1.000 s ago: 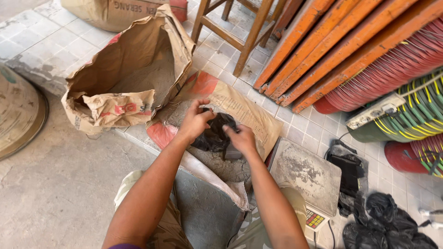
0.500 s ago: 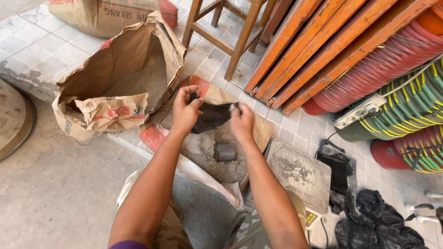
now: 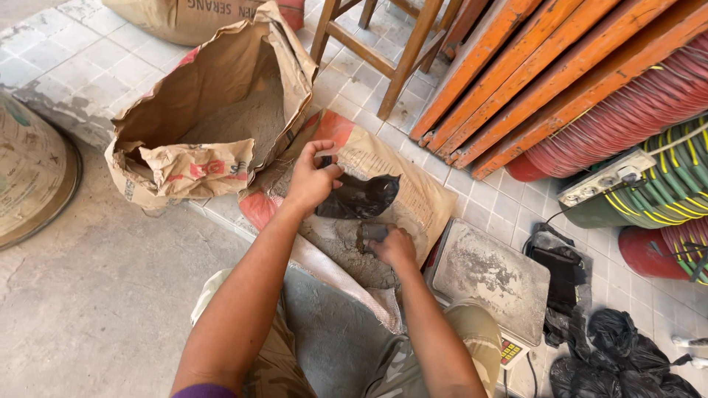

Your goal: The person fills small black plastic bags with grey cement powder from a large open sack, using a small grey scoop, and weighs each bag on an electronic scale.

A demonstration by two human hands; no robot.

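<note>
Right hand (image 3: 394, 247) now off small black plastic bag (image 3: 358, 197), down on small grey metal scoop (image 3: 369, 236) in grey powder pile (image 3: 343, 247) on flattened brown paper sack (image 3: 398, 173); fingers curled round scoop. Left hand (image 3: 313, 180) alone pinches bag rim, bag hanging just above pile. Both hands previously held bag; shift suggests scooping stage. Dusty grey weighing scale (image 3: 490, 276) just beside.

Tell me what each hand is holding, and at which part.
Left hand holds a black plastic bag by its upper left edge. Right hand grips a small grey scoop in the grey powder.
</note>
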